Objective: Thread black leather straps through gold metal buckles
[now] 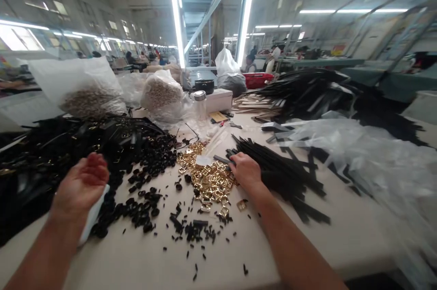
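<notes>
My right hand (246, 169) reaches forward to a bundle of flat black strips (283, 171), its fingers closed on the end of one black strip (221, 159). Just left of it lies a heap of gold-coloured metal buckles (211, 178). My left hand (82, 180) is turned palm up over the left side of the table, fingers loosely curled and slightly blurred, with nothing visible in it. Beneath that wrist is a pale, flat object (95, 212), partly hidden. Small round black pieces (146, 203) lie between the hands, and tiny black tubular bits (196, 231) are scattered nearer me.
A large pile of black straps with buckles (30, 162) covers the left side. Plastic bags of small parts (162, 94), a clear bottle (200, 103) and a white box (218, 100) stand behind. Clear plastic sheeting (368, 153) and stacked black strips (321, 94) occupy the right.
</notes>
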Tool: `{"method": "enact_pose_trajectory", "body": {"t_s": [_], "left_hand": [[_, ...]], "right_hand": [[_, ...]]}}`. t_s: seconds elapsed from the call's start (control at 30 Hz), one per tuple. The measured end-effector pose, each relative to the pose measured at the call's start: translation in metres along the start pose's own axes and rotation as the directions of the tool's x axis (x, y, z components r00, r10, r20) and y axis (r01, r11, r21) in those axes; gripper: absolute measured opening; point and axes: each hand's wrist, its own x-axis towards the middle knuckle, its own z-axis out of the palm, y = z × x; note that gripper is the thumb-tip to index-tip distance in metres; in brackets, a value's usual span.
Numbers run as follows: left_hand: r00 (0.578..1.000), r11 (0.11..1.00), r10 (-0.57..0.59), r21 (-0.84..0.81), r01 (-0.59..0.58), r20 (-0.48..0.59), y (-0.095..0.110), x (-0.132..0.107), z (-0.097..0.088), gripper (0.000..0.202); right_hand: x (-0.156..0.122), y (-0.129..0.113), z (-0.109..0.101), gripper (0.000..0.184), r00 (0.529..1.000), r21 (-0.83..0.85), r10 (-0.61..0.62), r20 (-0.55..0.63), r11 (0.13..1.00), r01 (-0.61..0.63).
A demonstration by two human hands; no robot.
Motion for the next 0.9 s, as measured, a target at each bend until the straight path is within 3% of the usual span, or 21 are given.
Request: {"method": "enact_pose_trajectory", "body": {"t_s": [0.07, 0.13, 0.2, 0.3, 0.5, 0.57, 0.63, 0.77, 0.9], "left_hand": [[0.988, 0.99, -0.134, -0.027, 0.136, 0.077, -0.037, -0.025, 0.04, 0.026], [0.959, 0.975, -0.215, 0.095, 0.2, 0.184, -0.071, -0.046, 0.067, 0.017], [0.901, 0.947, -0.29, 0.236, 0.22, 0.321, -0.099, -0.06, 0.079, 0.02], [0.842, 0.923, -0.328, 0.333, 0.191, 0.429, -0.126, -0.069, 0.075, 0.033], [0.86, 0.893, -0.337, 0.421, 0.162, 0.384, -0.139, -0.07, 0.064, 0.041], [0.862, 0.887, -0.345, 0.431, 0.168, 0.373, -0.139, -0.072, 0.067, 0.045], [0.861, 0.883, -0.352, 0.435, 0.177, 0.366, -0.138, -0.075, 0.071, 0.049], [0.852, 0.877, -0.372, 0.44, 0.193, 0.368, -0.139, -0.08, 0.075, 0.054], [0.849, 0.872, -0.372, 0.454, 0.182, 0.375, -0.14, -0.08, 0.073, 0.045]], "right_hand": [[0.0, 0.001, 0.005, 0.015, 0.998, -0.053, 0.023, 0.053, 0.998, -0.02], [0.002, 0.003, 0.008, 0.015, 0.995, -0.073, 0.055, 0.082, 0.996, -0.049], [0.003, 0.005, 0.008, 0.014, 0.993, -0.07, 0.067, 0.099, 0.996, -0.06], [0.004, 0.008, 0.006, 0.012, 0.99, -0.055, 0.068, 0.121, 0.997, -0.062], [0.004, 0.011, -0.001, 0.005, 0.99, -0.018, 0.066, 0.129, 0.998, -0.064], [0.003, 0.007, -0.005, 0.007, 0.998, 0.016, 0.028, 0.063, 0.999, -0.029], [0.001, -0.003, -0.009, 0.008, 0.995, 0.1, -0.089, -0.047, 0.991, 0.093], [-0.011, -0.03, -0.012, 0.013, 0.9, 0.32, -0.365, -0.239, 0.845, 0.428], [-0.022, -0.05, -0.01, 0.018, 0.818, 0.395, -0.49, -0.301, 0.717, 0.575]]}}
